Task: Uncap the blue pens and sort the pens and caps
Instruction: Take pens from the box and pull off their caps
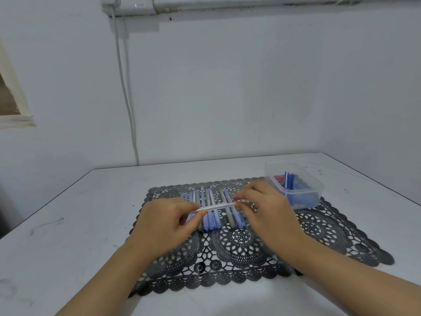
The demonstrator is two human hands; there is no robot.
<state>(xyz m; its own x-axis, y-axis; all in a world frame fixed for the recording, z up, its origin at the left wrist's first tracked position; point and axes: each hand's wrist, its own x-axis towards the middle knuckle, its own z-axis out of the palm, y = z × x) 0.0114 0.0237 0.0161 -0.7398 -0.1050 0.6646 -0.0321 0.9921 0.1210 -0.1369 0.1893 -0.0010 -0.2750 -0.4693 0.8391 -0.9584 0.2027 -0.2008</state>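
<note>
Pen point(215, 206) held crosswise above the row of pens point(210, 210) on the lace mat point(239, 252). Left hand point(168, 224) pinches one end, right hand point(266, 208) pinches the other, probably the cap end; blurred. Clear box point(296, 190) just right of right hand.

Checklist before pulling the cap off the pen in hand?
1. Grip of left hand on one end of the pen: ok.
2. Pinch of right hand on the other end: ok.
3. Held pen clear of the row of pens on the mat: cannot tell.
4. The box open, beside the right hand: ok.
5. Which end carries the cap: cannot tell.
</note>
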